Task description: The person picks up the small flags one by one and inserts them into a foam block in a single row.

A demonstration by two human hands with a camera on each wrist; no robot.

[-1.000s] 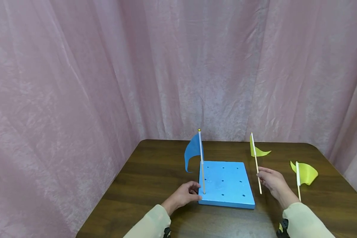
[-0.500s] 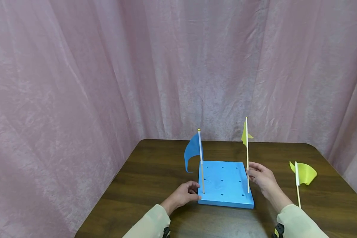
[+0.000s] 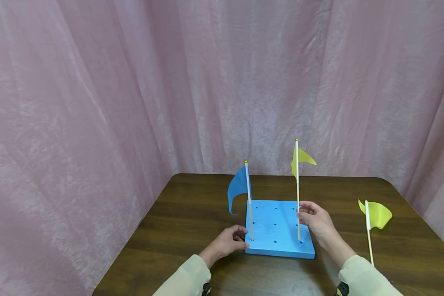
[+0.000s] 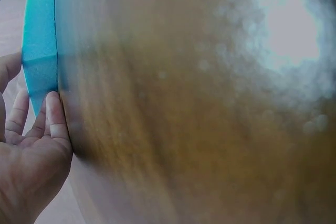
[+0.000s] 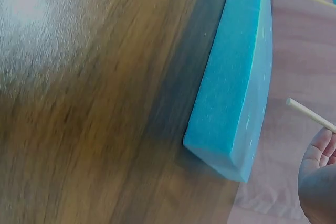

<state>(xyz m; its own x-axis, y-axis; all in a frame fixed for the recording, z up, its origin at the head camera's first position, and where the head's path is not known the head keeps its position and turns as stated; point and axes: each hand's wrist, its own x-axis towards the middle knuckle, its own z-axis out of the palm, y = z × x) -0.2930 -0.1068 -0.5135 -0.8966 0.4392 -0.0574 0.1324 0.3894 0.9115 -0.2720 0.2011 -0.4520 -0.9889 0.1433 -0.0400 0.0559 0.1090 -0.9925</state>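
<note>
A light-blue square board (image 3: 286, 232) with rows of small holes lies on the table. My left hand (image 3: 227, 243) touches the board's left edge near its front corner, thumb and fingers apart along that side. A blue flag (image 3: 239, 186) stands upright in the front-left hole, just beside those fingertips. My right hand (image 3: 316, 221) pinches the stick of a yellow flag (image 3: 305, 157), held nearly upright over the board's right part. In the right wrist view the free stick end (image 5: 292, 103) is bare and apart from the board's top, level with the fingers.
A second yellow flag (image 3: 380, 215) stands to the right of my right hand, its stick's lower end hidden behind the forearm. The dark wooden table (image 3: 192, 205) reaches back to a pink curtain (image 3: 207, 102).
My right hand has carried the yellow flag leftward from beside the board to above its front-right holes, and the flag has tilted upright. The left hand stays at the board's edge.
</note>
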